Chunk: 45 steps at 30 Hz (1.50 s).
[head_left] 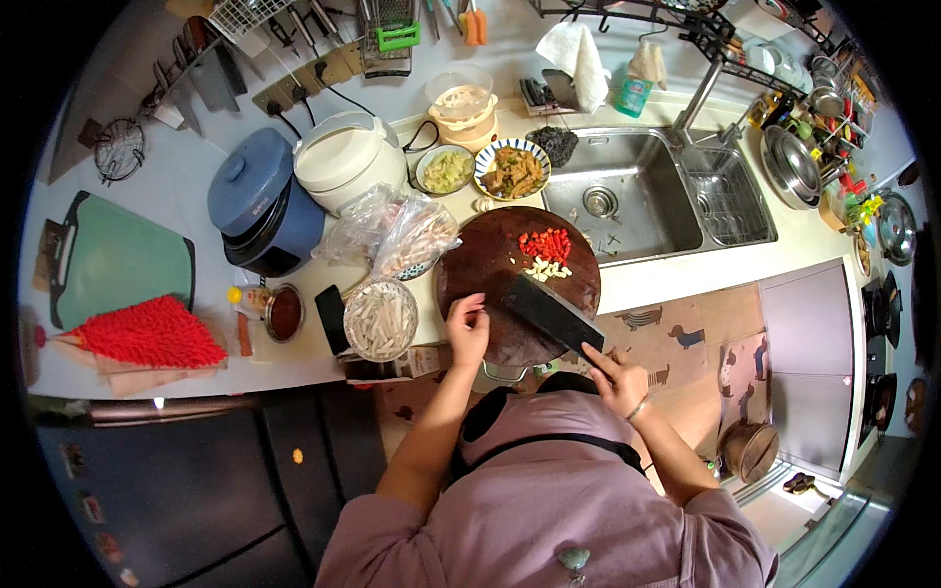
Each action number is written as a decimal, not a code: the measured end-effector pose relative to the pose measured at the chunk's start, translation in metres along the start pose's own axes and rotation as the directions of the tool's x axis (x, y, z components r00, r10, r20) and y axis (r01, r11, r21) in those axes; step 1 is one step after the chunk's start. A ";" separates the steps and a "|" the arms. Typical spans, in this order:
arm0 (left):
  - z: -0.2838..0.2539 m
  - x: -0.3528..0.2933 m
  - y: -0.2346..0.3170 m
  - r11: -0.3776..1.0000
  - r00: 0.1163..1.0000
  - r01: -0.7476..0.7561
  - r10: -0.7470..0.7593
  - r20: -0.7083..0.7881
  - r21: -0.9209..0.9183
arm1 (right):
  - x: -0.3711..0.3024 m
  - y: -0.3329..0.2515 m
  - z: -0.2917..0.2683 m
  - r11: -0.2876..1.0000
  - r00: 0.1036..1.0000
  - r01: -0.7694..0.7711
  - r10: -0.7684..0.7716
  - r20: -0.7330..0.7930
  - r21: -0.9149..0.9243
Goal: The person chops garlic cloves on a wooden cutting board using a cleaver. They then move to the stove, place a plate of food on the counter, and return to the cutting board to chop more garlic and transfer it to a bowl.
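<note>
A round dark wooden chopping board (470, 255) lies at the counter's front edge. On its far right part sit chopped red chillies (545, 243), with pale chopped garlic (546, 269) just below them. My right hand (618, 380) grips the handle of a dark cleaver (552, 312), its broad blade slanting over the board with the far corner close to the garlic. At the board's near left edge is my left hand (468, 328), fingers loosely bent and apart, nothing visible in it.
Left of the board stand a patterned bowl of pale strips (380, 318), plastic bags (392, 233) and a dark phone-like slab (331, 318). Behind are a plate of cooked food (512, 171) and a bowl of greens (444, 170). A steel sink (647, 181) lies to the right.
</note>
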<state>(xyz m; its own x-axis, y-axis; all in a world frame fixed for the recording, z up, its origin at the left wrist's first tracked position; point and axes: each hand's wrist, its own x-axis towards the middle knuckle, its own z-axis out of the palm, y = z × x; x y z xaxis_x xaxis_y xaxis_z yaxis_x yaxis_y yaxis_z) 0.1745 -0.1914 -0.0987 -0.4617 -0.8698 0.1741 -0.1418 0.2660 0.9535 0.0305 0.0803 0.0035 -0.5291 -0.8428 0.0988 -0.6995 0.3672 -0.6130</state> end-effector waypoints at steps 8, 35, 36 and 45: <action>-0.017 -0.009 0.015 0.992 0.991 0.104 -0.110 -0.079 -0.075 | -0.008 -0.012 0.025 0.964 0.982 0.094 -0.131 -0.135 -0.248; 0.029 -0.016 0.050 0.950 0.961 -0.265 0.245 0.127 0.169 | -0.007 -0.007 0.008 0.997 0.950 -0.034 0.052 -0.307 0.065; 0.036 -0.014 0.053 0.937 0.944 -0.301 0.265 0.198 0.180 | -0.006 -0.007 0.005 0.997 0.937 -0.011 0.036 -0.348 0.073; 0.019 -0.006 0.017 0.996 0.964 -0.004 0.028 -0.266 0.090 | -0.032 0.030 0.042 0.971 0.998 0.054 -0.046 0.037 -0.234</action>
<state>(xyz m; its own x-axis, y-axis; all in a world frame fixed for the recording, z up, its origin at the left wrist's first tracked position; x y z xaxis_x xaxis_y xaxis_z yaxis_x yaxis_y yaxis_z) 0.1579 -0.1736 -0.0882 -0.2162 -0.9413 0.2594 -0.2183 0.3055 0.9268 0.0470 0.1021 -0.0507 -0.4779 -0.8730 0.0981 -0.8198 0.4031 -0.4068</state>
